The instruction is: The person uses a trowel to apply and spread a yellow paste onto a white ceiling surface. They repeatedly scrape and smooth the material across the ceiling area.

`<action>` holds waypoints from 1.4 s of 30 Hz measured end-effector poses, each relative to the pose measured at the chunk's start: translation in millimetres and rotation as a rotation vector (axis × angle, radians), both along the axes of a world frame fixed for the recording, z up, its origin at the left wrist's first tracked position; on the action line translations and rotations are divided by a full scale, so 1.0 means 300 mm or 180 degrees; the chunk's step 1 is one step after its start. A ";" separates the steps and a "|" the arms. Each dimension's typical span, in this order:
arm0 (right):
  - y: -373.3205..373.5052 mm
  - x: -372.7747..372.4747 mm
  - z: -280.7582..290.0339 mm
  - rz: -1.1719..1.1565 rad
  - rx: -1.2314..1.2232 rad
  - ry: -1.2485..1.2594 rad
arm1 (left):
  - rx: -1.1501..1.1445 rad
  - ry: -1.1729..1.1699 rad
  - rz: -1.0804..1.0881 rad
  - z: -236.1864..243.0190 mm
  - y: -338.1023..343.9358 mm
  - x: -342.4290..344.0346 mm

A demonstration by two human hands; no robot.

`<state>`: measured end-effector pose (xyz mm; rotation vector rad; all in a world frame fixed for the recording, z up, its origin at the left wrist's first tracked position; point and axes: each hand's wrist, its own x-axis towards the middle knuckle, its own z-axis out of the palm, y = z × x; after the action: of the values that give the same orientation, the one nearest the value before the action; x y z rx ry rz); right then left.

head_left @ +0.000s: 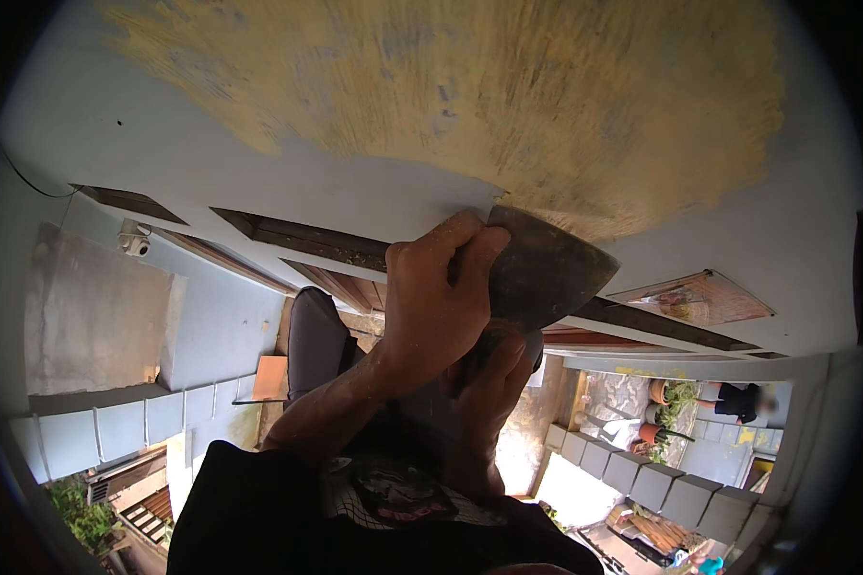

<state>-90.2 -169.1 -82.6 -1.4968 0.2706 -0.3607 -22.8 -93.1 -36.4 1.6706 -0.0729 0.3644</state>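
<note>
A broad, dark metal scraper (549, 271) rests with its far edge at the lower border of a rough yellow patch (470, 91) on the pale wall (374, 177). My left hand (439, 292) is closed at the blade's left side, thumb and fingers pinching near its corner. Below it, my right hand (494, 379) is wrapped round the scraper's lower end; the handle is hidden in the fingers. Dusty specks cling to my left forearm.
Dark slots (297, 238) cut the wall beside my hands. A small white camera (134, 240) is mounted at left, and a framed picture (695, 297) hangs at right. Farther off are a grey block ledge (638, 476), potted plants (654, 433) and another person (736, 402).
</note>
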 end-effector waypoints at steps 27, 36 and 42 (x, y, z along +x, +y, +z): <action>-0.030 -0.049 -0.121 0.0640 0.0632 0.0393 | 0.0448 0.0090 0.0123 -0.094 0.020 -0.008; -0.094 -0.069 -0.083 0.1170 0.0431 0.0244 | -0.0551 0.0544 -0.0174 -0.118 0.051 -0.064; -0.121 -0.120 -0.084 0.1642 0.1482 0.0465 | -0.1082 0.0490 -0.0510 -0.173 0.066 -0.076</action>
<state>-126.3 -205.3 -107.8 -1.0800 0.0670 0.2166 -45.7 -73.4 -88.3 1.3409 -0.0276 0.1175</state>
